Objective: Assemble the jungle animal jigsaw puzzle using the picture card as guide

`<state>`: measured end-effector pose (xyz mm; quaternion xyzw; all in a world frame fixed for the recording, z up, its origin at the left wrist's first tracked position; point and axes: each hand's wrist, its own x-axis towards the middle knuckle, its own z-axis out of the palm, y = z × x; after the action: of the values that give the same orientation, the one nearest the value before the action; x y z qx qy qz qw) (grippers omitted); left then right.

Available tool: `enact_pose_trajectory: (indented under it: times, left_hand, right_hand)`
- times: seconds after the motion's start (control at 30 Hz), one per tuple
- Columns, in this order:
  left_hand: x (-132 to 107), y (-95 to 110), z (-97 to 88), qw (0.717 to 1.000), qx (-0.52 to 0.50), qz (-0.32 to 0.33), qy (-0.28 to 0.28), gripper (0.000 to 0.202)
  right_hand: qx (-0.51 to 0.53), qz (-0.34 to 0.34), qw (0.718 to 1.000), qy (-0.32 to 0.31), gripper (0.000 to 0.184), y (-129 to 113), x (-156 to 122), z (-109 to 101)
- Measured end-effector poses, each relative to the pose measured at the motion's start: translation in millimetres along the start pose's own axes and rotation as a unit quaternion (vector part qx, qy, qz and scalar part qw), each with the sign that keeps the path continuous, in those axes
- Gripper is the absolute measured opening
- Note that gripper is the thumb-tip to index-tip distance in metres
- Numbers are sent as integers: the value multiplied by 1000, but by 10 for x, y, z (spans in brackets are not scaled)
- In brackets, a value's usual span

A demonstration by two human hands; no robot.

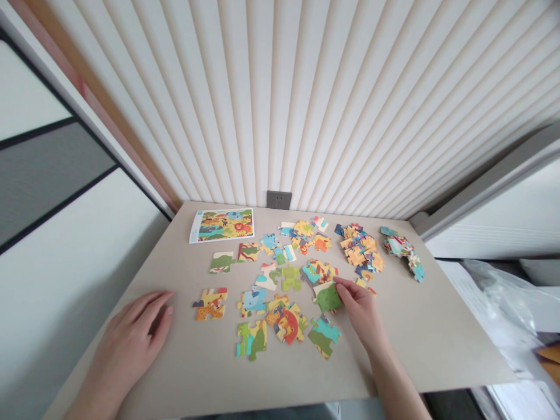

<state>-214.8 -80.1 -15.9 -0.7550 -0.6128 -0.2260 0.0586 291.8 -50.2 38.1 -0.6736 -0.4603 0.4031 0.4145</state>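
Note:
Between the thumb and fingers of my right hand point(361, 306) is a green puzzle piece point(327, 296), held by its right edge over other pieces. My left hand point(133, 335) rests on the left of the table with nothing in it, its fingers stretched and the thumb apart. Nearest to it lies an orange puzzle piece with a spotted animal point(210, 304). Loose pieces are spread in the middle, among them a blue elephant piece point(252, 301), a red-maned lion piece point(289, 325) and a turquoise and green piece point(324, 336).
A picture sheet point(223, 226) lies at the back left of the table point(420, 350). Two heaps of pieces, one mostly orange point(361, 249) and one multicoloured point(401, 251), lie at the back right. A wall socket point(279, 200) sits behind the table. Clear plastic wrap point(503, 291) is beyond its right edge.

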Motion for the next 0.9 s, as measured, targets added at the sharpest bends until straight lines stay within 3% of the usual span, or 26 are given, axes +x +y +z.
enact_pose_trajectory:
  times: [0.27,0.6,0.73,0.9]
  left_hand:
    - [-6,-26,13,1000,4,8,-3,38]
    - [-1,75,-11,1000,14,1,-6,34]
    - [7,151,-49,1000,25,-7,-8,32]
    - [28,240,-107,999,30,-4,-15,33]
  right_hand:
    - [-55,-26,998,-15,50,13,-19,4]
    - [18,-13,999,-39,51,-78,-31,-38]
    - [57,-10,995,-78,51,-226,-53,55]
    - [92,-4,987,-134,55,-465,-62,315]
